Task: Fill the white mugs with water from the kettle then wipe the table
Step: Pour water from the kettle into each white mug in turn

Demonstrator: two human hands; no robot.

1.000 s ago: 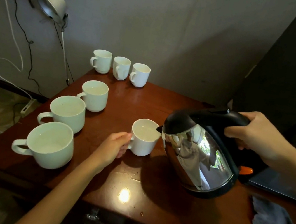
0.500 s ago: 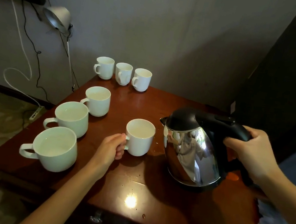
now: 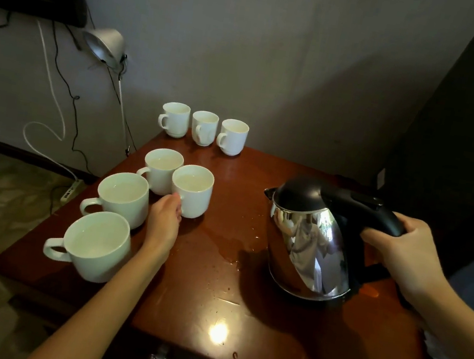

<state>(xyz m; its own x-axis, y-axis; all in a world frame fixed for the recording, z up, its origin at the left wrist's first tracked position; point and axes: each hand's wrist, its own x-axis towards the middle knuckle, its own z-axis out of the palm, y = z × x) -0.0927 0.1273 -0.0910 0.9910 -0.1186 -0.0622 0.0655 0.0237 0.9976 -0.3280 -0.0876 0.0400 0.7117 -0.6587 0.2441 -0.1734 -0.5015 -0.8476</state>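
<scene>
- So our left grip holds the full mug by its handle, tight beside the next mug
- right grip curled round the handle of the upright kettle
- nudge too hard and we'd slop more onto the puddle on the desk

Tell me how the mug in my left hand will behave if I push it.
The mug looks nearly full, so it is probably heavy and apt to slosh. Glazed and rigid, it likely slides easily, more so over the puddle.
</scene>
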